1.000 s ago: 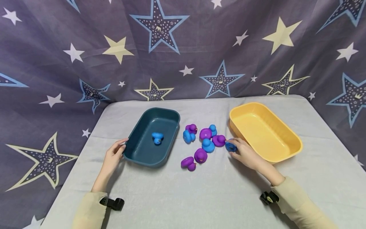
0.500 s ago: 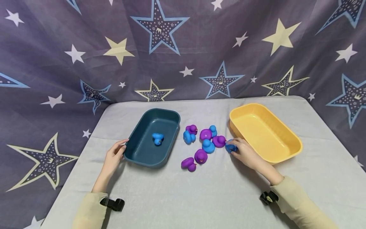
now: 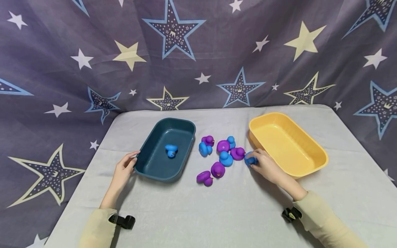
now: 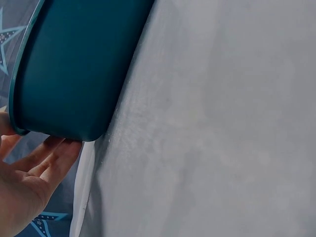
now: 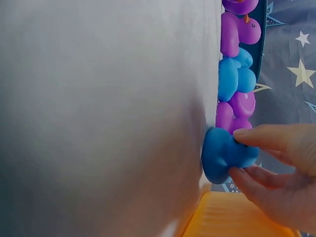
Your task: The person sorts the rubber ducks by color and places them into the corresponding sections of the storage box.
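Right hand (image 3: 267,167) pinching blue duck (image 3: 250,160).

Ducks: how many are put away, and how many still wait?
One blue duck sits in the teal tub. The right hand pinches another blue duck; the left hand touches the teal tub. Seven ducks still lie on the table. The yellow tub holds none.

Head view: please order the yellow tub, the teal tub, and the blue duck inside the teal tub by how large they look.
1. Yellow tub and teal tub: they look about alike; the yellow one seems slightly larger, but I would not rank them.
2. Blue duck inside the teal tub: clearly the smallest.
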`<state>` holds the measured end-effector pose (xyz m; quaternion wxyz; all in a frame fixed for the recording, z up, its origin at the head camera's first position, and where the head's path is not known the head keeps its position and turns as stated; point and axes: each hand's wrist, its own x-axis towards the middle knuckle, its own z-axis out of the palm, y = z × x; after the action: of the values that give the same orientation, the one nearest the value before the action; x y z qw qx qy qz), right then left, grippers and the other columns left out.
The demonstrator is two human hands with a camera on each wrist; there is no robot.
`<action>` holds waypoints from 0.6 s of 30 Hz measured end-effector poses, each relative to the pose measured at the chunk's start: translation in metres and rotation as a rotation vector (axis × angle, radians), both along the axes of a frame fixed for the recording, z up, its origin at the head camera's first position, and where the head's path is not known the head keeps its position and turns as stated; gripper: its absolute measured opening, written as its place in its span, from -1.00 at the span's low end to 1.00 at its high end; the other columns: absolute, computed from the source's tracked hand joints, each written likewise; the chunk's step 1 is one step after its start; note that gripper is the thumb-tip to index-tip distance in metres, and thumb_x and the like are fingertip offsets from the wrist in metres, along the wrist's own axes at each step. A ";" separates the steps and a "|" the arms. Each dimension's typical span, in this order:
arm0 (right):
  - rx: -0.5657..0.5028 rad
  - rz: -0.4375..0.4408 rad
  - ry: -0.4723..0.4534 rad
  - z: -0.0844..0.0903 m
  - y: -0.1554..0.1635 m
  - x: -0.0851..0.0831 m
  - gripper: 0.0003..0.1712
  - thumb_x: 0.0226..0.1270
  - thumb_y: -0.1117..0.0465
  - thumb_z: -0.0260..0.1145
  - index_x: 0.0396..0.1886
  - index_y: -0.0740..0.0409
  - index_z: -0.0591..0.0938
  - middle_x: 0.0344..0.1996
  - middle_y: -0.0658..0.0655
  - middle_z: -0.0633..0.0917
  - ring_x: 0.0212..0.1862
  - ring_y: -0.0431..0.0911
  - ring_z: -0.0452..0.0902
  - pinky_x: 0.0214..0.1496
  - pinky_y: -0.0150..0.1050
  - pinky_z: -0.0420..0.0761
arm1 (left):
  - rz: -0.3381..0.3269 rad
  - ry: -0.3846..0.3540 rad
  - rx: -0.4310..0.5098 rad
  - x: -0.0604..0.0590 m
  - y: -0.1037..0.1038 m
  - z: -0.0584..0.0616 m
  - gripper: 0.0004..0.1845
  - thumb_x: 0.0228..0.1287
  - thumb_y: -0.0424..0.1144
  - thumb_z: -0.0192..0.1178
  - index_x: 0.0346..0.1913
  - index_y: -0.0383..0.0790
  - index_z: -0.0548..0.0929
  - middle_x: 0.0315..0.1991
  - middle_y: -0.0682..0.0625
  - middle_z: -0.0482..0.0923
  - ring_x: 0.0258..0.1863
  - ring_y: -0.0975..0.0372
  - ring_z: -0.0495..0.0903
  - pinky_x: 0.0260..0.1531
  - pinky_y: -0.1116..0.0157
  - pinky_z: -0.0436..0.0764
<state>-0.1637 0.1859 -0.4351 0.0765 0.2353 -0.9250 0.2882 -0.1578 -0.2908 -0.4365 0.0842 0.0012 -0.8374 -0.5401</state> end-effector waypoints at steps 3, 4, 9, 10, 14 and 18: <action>-0.005 0.007 0.005 0.000 0.000 0.000 -0.74 -0.06 0.53 0.33 -0.30 0.32 0.59 -0.28 0.27 0.52 -0.17 0.13 0.47 -0.09 -0.01 0.49 | 0.000 0.000 0.004 0.000 0.000 0.000 -0.65 0.38 -0.30 -0.06 0.14 -0.40 0.43 -0.33 0.33 0.50 -0.40 0.48 0.45 -0.49 0.47 0.46; -0.008 0.009 0.005 0.001 0.000 0.001 -0.75 -0.06 0.53 0.33 -0.31 0.31 0.59 -0.29 0.26 0.53 -0.17 0.13 0.47 -0.09 -0.01 0.48 | 0.001 0.001 0.005 0.000 0.000 0.000 -0.65 0.38 -0.30 -0.06 0.14 -0.41 0.43 -0.34 0.34 0.50 -0.40 0.48 0.45 -0.50 0.47 0.46; -0.010 0.020 0.001 0.002 -0.001 0.001 -0.78 -0.06 0.55 0.33 -0.36 0.29 0.61 -0.29 0.25 0.53 -0.18 0.10 0.48 -0.10 -0.03 0.50 | 0.008 0.000 0.000 0.000 0.000 -0.001 -0.65 0.38 -0.30 -0.05 0.14 -0.40 0.44 -0.35 0.33 0.50 -0.42 0.48 0.44 -0.50 0.48 0.47; -0.007 0.021 0.000 0.003 -0.001 0.001 -0.78 -0.06 0.55 0.33 -0.36 0.29 0.61 -0.29 0.24 0.53 -0.18 0.09 0.48 -0.10 -0.03 0.50 | 0.008 -0.001 -0.004 -0.001 0.000 -0.001 -0.65 0.38 -0.31 -0.05 0.14 -0.40 0.44 -0.35 0.32 0.50 -0.42 0.48 0.44 -0.49 0.48 0.47; 0.003 0.026 -0.005 0.005 -0.001 0.001 -0.79 -0.05 0.54 0.34 -0.36 0.29 0.62 -0.30 0.24 0.53 -0.20 0.07 0.48 -0.13 -0.05 0.51 | 0.016 -0.010 -0.017 -0.001 -0.001 -0.002 -0.65 0.38 -0.31 -0.05 0.15 -0.37 0.44 -0.34 0.29 0.50 -0.44 0.46 0.44 -0.49 0.47 0.47; -0.001 0.029 -0.020 0.008 -0.001 0.002 -0.80 -0.03 0.53 0.33 -0.35 0.28 0.63 -0.29 0.22 0.53 -0.23 0.03 0.47 -0.18 -0.10 0.52 | 0.024 -0.022 -0.024 -0.001 -0.001 -0.002 -0.65 0.38 -0.30 -0.06 0.16 -0.35 0.44 -0.33 0.27 0.49 -0.44 0.45 0.44 -0.48 0.48 0.47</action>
<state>-0.1612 0.1851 -0.4276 0.0633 0.2458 -0.9220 0.2923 -0.1591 -0.2914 -0.4381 0.0815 0.0162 -0.8446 -0.5289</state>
